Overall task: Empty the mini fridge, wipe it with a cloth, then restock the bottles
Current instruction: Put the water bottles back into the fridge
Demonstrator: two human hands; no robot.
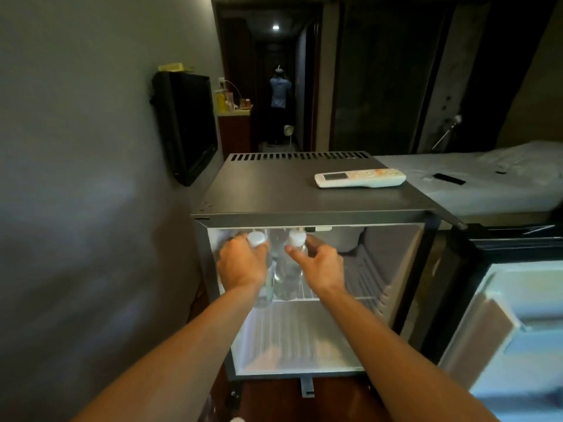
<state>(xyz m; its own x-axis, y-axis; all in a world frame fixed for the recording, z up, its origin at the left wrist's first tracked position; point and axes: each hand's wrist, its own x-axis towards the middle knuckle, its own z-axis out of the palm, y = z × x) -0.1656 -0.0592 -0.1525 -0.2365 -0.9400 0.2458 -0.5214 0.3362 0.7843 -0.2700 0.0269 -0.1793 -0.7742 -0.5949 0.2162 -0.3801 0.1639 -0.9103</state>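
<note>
No legible text anywhere. Air-conditioner remote (361, 177) on mini fridge (274, 190) top: display and orange button markings too blurred to read. Water bottles (285, 275): label print too blurred to read.

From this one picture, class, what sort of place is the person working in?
Probably a hotel room: a mini fridge stands beside a bed with white sheets, and a television hangs on the wall.

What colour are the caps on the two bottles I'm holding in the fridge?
Both white: the left cap and the right cap, clearest in the head view.
</note>
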